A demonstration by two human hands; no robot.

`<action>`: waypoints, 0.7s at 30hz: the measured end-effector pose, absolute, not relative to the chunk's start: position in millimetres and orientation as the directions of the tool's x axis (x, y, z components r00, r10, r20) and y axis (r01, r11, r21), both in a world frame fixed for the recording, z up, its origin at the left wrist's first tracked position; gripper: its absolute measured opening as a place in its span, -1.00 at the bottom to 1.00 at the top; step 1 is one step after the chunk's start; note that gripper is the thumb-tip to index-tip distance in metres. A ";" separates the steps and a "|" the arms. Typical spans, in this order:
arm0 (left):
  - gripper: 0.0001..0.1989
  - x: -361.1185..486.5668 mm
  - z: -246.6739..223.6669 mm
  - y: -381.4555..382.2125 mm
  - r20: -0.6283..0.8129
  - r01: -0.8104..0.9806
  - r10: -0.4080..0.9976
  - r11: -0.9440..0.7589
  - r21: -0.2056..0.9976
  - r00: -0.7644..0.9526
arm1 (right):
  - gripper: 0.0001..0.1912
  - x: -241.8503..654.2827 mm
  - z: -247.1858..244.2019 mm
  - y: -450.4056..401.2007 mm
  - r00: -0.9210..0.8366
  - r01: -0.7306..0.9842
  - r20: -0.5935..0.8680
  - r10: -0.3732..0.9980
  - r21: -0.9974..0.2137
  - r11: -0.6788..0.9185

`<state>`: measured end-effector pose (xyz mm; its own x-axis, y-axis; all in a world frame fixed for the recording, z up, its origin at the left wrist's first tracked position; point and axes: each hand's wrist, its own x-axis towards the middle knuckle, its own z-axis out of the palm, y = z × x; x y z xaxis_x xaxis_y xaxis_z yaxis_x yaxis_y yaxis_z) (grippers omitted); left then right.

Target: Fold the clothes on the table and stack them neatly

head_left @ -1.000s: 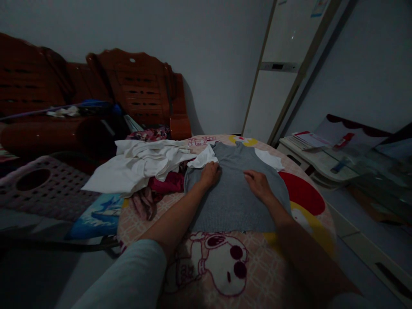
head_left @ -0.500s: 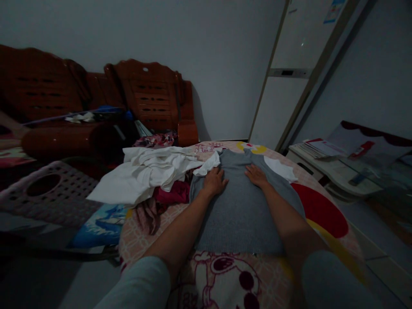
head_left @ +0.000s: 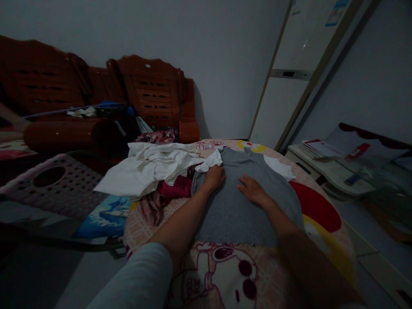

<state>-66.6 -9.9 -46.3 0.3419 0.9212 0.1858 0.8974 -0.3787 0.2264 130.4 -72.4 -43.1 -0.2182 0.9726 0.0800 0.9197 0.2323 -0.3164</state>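
Note:
A grey knit garment [head_left: 238, 214] with white sleeve-like pieces at its sides is spread on a round table covered by a patterned cloth [head_left: 267, 274]. On its left part, beside the white ruffled piece [head_left: 209, 161], rests my left hand [head_left: 215, 178], its fingers lying on the fabric and partly hard to make out in the dim light. My right hand [head_left: 253, 190] lies open and flat near the garment's middle, fingers apart. Neither hand lifts the fabric. Left of the garment is a heap of white cloth [head_left: 151, 167], over a dark pink cloth [head_left: 175, 187].
Wooden chairs [head_left: 151, 94] line the wall behind. A woven pink basket [head_left: 61, 184] and a blue printed bag [head_left: 106, 216] are at left. On the right, a low cabinet [head_left: 334, 167] holds papers. Another person's arm [head_left: 13, 122] shows at the far left.
My right hand has slid toward me and a little left over the grey garment. The left hand stays in about the same place. The view has shifted slightly.

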 end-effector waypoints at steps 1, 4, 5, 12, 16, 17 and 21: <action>-0.64 -68.6 -40.8 -11.6 0.185 0.904 0.927 -0.362 0.226 0.325 | -0.45 127.6 -45.1 -84.4 -0.258 0.907 0.083 0.963 -0.321 0.271; -0.64 -78.4 -26.1 -15.4 0.263 0.934 0.931 -0.306 0.182 0.253 | -0.42 120.9 -55.7 -111.3 -0.305 0.904 0.076 0.949 -0.290 0.314; -0.60 -82.6 -23.2 -15.6 0.293 0.944 0.927 -0.287 0.160 0.232 | -0.41 119.4 -59.6 -116.8 -0.309 0.910 0.074 0.948 -0.267 0.317; -0.63 -109.6 -31.8 0.0 0.244 0.974 0.954 -0.203 0.101 0.173 | -0.42 115.6 -66.5 -125.0 -0.300 0.929 0.093 0.949 -0.196 0.313; -0.65 -114.2 -34.6 5.6 0.240 0.973 0.955 -0.206 0.105 0.177 | -0.43 114.4 -62.7 -126.7 -0.298 0.930 0.090 0.950 -0.196 0.310; -0.60 -114.2 -34.5 5.6 0.238 0.964 0.947 -0.246 0.104 0.217 | -0.43 114.2 -62.4 -127.3 -0.298 0.930 0.093 0.950 -0.195 0.311; -0.57 -112.2 -33.7 4.9 0.221 0.955 0.947 -0.267 0.129 0.235 | -0.44 113.2 -61.9 -128.6 -0.292 0.934 0.101 0.951 -0.182 0.306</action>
